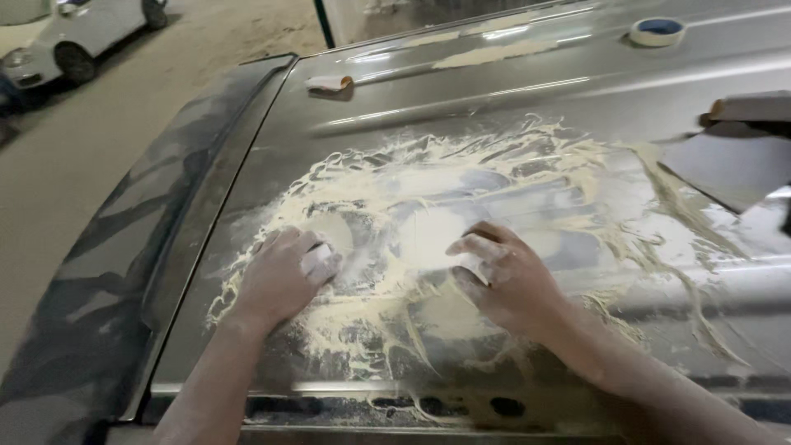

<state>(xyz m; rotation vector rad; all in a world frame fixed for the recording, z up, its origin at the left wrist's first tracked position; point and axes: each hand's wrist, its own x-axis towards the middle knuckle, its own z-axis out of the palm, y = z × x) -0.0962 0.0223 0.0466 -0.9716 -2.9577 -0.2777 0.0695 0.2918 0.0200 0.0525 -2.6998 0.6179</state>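
A: Head cam: ur left hand [280,276] clamps a small whitish sanding block [317,259] onto the dark grey metal car panel [511,91], in the smeared cream filler patch [494,206].

B: Right hand [507,280]?

A: Fingers curled, pressing another pale pad [471,265]. Looks like wet-sanding; next needs even pressure.

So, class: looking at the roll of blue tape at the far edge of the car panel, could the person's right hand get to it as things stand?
Probably yes, with a stretch. The right hand rests on the dusty, filler-smeared car panel, and the roll of blue tape lies far up the panel. Nothing stands between them; only the distance makes it doubtful.
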